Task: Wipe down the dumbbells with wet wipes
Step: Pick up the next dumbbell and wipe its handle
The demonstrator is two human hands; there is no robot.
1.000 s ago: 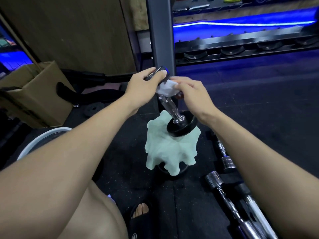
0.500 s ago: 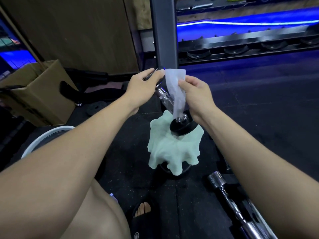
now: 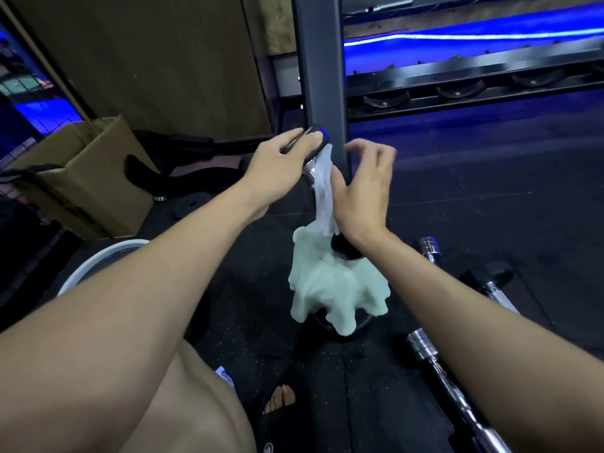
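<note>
Rubber flooring [image 3: 474, 204], dark and speckled, covers the room, lit blue from a light strip [image 3: 474, 35] on the far wall above an empty black rack [image 3: 457, 89]. A grey steel post [image 3: 322, 76] rises at the far centre, with a brown panel [image 3: 147, 60] to its left and a cardboard box [image 3: 88, 178] at far left.

In the middle, a small dumbbell [image 3: 315, 152] stands tilted, its lower end on a pale green cloth [image 3: 330, 286] draped over something dark. The left hand [image 3: 277, 168] grips the upper black end, fingers curled over it. A white wet wipe [image 3: 322, 194] hangs along the chrome handle. The right hand [image 3: 362, 191] is just beside it, fingers spread and blurred; the thumb seems to touch the wipe, though I cannot tell whether it pinches.

Chrome bars [image 3: 434, 361] lie near right, a sandalled foot [image 3: 277, 400] at near centre.
</note>
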